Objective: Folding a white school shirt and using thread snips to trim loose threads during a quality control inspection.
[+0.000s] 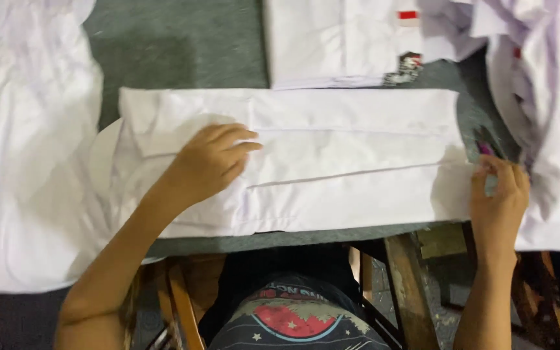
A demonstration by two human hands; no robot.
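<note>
Head view: white cotton shirt folded into a long flat rectangle (332, 162) lies across the grey felt-covered surface (183, 45), near its front edge, straight in front of the person. Left hand (212, 162) rests palm down on the left part of the fold, fingers spread flat, pressing not gripping. Right hand (501, 194) at the right end of the rectangle, fingertips curled onto the edge of the cloth; looks like a light pinch, but whether cloth is actually caught between the fingers I cannot tell. Hands well apart, one on each end.

Around it: loose heap of white cloth (27, 142) to the left, touching the folded shirt's left end; second folded white shirt with a red tag (338, 39) just behind; crumpled white garments (546, 97) on the right, beside the right hand. Wooden frame legs (409, 285) show under the surface.

Handling, judged: cloth is light, soft, limp, no stiffness; folds will slide open if lifted by one point. Best held at both short ends or supported under the middle, flat palm keeping layers together. Not fragile, slightly slippery on felt.
</note>
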